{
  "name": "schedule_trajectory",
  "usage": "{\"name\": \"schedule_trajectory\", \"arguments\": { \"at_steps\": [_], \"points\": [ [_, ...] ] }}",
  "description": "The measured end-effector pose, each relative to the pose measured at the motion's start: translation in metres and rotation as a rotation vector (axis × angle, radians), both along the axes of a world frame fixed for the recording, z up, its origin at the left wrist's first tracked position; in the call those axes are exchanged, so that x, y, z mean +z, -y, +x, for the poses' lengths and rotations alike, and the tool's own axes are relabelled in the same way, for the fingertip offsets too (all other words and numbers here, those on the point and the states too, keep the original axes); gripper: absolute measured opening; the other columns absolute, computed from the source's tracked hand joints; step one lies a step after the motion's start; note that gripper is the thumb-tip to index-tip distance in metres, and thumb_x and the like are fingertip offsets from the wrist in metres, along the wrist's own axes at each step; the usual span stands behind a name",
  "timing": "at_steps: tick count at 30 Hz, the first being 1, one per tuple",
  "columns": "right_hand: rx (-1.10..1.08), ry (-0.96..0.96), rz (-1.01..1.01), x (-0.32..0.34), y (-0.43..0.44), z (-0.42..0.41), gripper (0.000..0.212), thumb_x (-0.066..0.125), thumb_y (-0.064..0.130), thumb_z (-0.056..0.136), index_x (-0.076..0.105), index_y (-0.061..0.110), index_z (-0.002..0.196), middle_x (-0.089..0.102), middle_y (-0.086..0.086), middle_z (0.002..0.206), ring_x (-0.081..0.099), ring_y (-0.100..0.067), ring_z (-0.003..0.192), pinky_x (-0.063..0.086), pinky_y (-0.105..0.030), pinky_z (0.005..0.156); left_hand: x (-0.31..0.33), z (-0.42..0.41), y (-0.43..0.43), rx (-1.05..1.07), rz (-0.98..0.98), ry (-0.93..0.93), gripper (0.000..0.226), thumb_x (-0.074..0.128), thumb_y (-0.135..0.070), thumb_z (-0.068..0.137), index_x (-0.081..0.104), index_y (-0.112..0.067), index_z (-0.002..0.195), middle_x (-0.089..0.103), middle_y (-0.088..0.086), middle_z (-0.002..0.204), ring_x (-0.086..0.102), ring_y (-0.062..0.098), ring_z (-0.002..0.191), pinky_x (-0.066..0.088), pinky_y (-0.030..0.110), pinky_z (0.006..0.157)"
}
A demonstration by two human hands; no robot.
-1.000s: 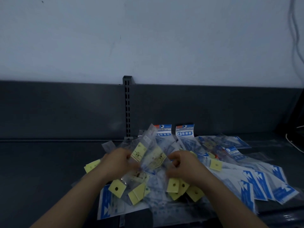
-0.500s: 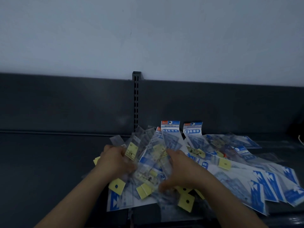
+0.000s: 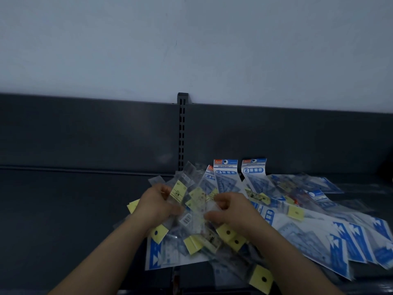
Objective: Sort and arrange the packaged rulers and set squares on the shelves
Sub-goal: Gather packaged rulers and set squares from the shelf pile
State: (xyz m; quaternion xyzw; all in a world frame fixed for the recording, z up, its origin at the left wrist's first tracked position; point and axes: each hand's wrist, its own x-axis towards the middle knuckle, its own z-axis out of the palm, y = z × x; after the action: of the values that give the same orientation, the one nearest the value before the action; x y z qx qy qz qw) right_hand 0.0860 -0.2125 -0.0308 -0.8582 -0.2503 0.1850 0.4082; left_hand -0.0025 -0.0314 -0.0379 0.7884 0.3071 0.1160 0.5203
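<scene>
Dim light, muted colours. A fanned bundle of clear packets [image 3: 191, 199] is gripped from both sides: thin, glossy, crinkled plastic with square yellow paper header cards, several punched with a round hole. The left hand [image 3: 157, 204] is curled round the bundle's left edge. The right hand [image 3: 231, 211] is also curled, its thumb and fingers pinching the right edge. The bundle is held just over the heap, near the middle of the shelf [image 3: 63, 220], a flat, matt, dark grey metal deck.

The heap [image 3: 319, 231] of flat packs is spread over the shelf's right half. Long rectangular sleeves with white backing and blue printed ends are overlapped and slanted, with transparent set squares seen inside. More yellow-carded packets are mixed in under the hands.

Two upright packs [image 3: 225, 173] are leaned on the back panel [image 3: 85, 135], headers up; "GEOMETRIC" can be read on the left one. One blue-ended pack [image 3: 161, 252] is laid flat at the front, under the left wrist. A yellow card [image 3: 261, 278] is seen near the front edge, beside the right forearm.

The back panel is smooth dark grey sheet with a slotted upright [image 3: 182, 133] set in its middle. A plain pale wall [image 3: 191, 39] is seen above.
</scene>
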Motion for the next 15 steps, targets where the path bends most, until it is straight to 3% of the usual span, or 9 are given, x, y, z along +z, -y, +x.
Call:
{"name": "schedule_trajectory", "arguments": {
  "at_steps": [2, 5, 9, 15],
  "points": [
    [-0.021, -0.020, -0.003, 0.000, -0.004, -0.002, 0.075, 0.084, 0.035, 0.069, 0.052, 0.011, 0.133, 0.060, -0.003, 0.120, 0.060, -0.014, 0.100, 0.049, -0.024, 0.080, -0.002, 0.001, 0.003, 0.010, -0.046, 0.053, 0.039, 0.082, 0.000, 0.068, 0.055, -0.017, 0.090, 0.065, 0.002, 0.092, 0.064, 0.016, 0.078, 0.053, 0.029, 0.065],
    [-0.029, -0.055, -0.017, -0.001, -0.010, -0.002, 0.067, 0.088, 0.036, 0.061, 0.059, 0.015, 0.118, 0.066, 0.000, 0.105, 0.066, -0.018, 0.092, 0.056, -0.035, 0.085, -0.002, 0.002, 0.009, 0.056, -0.141, 0.139, 0.047, 0.080, 0.003, 0.070, 0.052, -0.017, 0.103, 0.063, -0.002, 0.093, 0.064, 0.012, 0.078, 0.051, 0.025, 0.060],
    [0.008, -0.051, 0.007, 0.006, -0.009, -0.003, 0.040, 0.086, 0.026, 0.067, 0.055, 0.026, 0.092, 0.063, 0.005, 0.094, 0.061, -0.009, 0.081, 0.052, -0.022, 0.067, -0.005, 0.004, 0.013, 0.122, -0.240, 0.191, 0.054, 0.083, -0.002, 0.069, 0.055, -0.012, 0.113, 0.069, 0.002, 0.100, 0.069, 0.020, 0.085, 0.058, 0.036, 0.071],
    [0.039, -0.158, 0.067, 0.014, -0.010, 0.001, 0.037, 0.084, 0.011, 0.069, 0.059, 0.019, 0.096, 0.068, -0.003, 0.090, 0.066, -0.016, 0.074, 0.055, -0.030, 0.065, -0.001, 0.007, 0.019, 0.154, -0.288, 0.264, 0.023, 0.075, -0.003, 0.079, 0.064, -0.014, 0.096, 0.073, 0.007, 0.094, 0.070, 0.026, 0.084, 0.058, 0.045, 0.079]
  ]
}}
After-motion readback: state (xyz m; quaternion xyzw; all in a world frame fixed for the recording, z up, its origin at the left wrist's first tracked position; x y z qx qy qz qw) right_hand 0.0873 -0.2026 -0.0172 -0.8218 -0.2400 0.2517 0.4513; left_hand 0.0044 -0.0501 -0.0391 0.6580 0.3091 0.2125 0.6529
